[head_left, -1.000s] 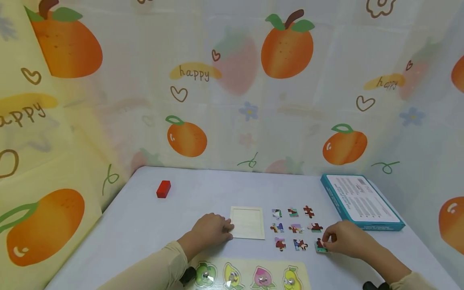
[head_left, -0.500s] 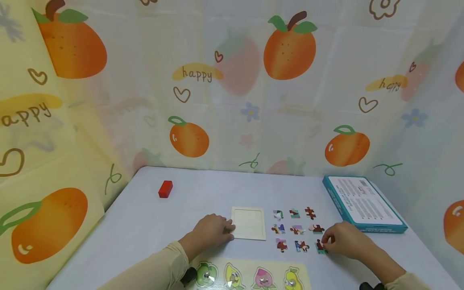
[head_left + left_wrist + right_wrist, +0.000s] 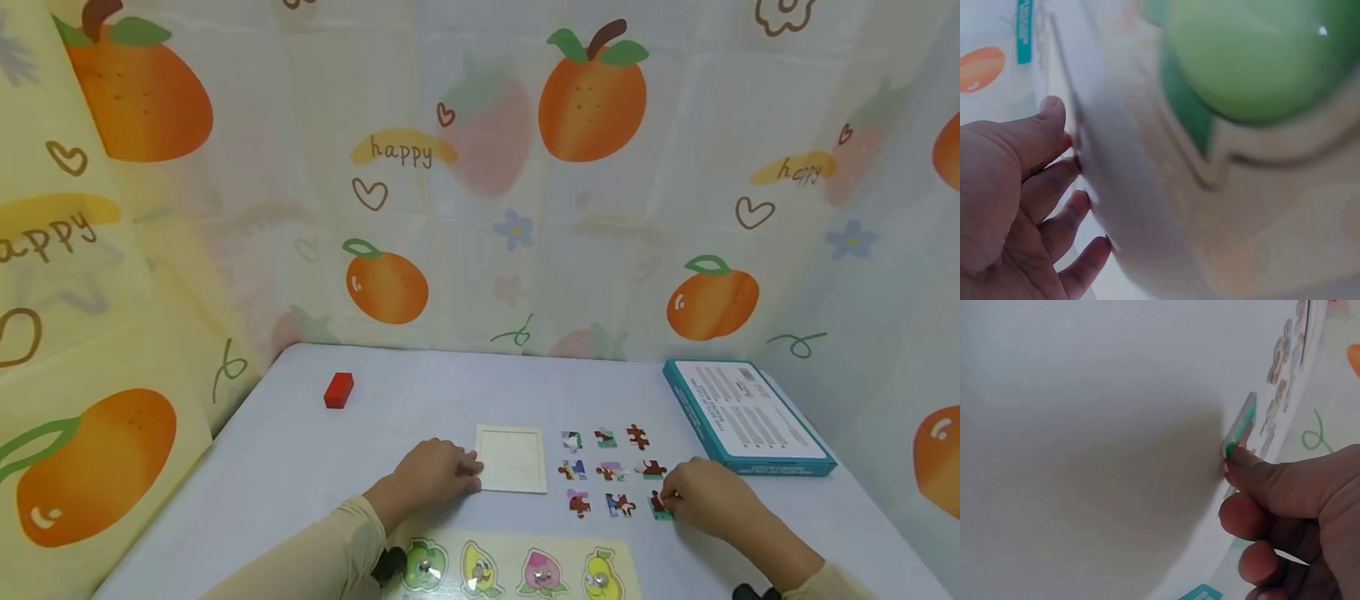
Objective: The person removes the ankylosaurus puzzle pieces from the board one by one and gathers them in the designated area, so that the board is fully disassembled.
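In the head view, my left hand (image 3: 431, 477) rests at the left edge of a shallow cream wooden puzzle tray (image 3: 543, 458). The left wrist view shows the thumb and fingertips touching the tray's edge (image 3: 1057, 69), the fingers spread and slightly bent. At the right, my right hand (image 3: 705, 498) pinches a small brown and green jigsaw piece (image 3: 657, 505) between thumb and finger. In the right wrist view, the thumb lies on the corner of this piece (image 3: 1243, 425). Several other jigsaw pieces (image 3: 611, 471) lie in rows between the tray and the right hand.
A fruit knob puzzle board (image 3: 517, 546) lies at the near edge. A teal and white box (image 3: 757, 412) stands at the back right, close behind the right hand. A red block (image 3: 339, 390) sits at the back left of the white table (image 3: 420, 383). Fruit-print cloth hangs behind.
The pinched jigsaw piece has shifted very slightly left and lies flatter among the rows, the right hand moving with it. The left hand stays at the tray.
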The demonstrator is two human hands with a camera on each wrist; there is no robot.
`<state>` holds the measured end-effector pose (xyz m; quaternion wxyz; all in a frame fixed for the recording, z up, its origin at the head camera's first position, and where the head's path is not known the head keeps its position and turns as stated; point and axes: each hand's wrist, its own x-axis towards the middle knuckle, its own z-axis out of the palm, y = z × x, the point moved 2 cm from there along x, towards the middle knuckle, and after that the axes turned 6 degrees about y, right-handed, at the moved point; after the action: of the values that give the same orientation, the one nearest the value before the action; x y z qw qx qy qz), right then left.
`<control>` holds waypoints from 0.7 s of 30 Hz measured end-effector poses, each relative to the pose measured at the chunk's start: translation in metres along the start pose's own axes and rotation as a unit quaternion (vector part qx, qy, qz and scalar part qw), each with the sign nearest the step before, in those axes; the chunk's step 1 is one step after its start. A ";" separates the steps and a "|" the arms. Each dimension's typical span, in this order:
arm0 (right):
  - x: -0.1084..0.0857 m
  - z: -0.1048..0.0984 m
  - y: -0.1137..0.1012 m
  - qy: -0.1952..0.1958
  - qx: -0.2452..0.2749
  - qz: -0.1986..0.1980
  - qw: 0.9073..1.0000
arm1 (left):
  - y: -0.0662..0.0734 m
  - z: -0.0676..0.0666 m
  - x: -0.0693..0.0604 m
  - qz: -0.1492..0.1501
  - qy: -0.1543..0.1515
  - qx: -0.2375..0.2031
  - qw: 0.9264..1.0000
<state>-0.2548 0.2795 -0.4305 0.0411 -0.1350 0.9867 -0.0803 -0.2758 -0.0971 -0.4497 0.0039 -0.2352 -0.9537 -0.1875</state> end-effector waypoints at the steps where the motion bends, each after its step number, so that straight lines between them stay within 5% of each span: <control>1: 0.001 0.000 -0.001 -0.001 0.005 0.002 1.000 | -0.001 -0.001 0.000 -0.006 0.000 -0.017 1.000; 6: 0.002 -0.009 0.000 0.013 0.044 0.007 0.999 | -0.009 -0.008 0.000 -0.065 0.007 -0.099 0.993; 10: 0.002 -0.026 -0.007 0.042 0.059 0.004 0.997 | -0.017 -0.031 -0.007 -0.104 0.030 -0.124 0.986; 16: 0.004 -0.054 -0.025 0.092 0.053 -0.006 0.994 | -0.033 -0.088 -0.028 -0.088 0.078 -0.121 0.986; 21: 0.011 -0.061 -0.036 0.170 0.007 -0.049 0.984 | -0.042 -0.127 -0.045 -0.063 0.114 -0.067 0.989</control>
<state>-0.2623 0.2508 -0.3655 -0.1302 -0.1677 0.9709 -0.1109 -0.2646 -0.1974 -0.3507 0.0845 -0.1516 -0.9452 -0.2766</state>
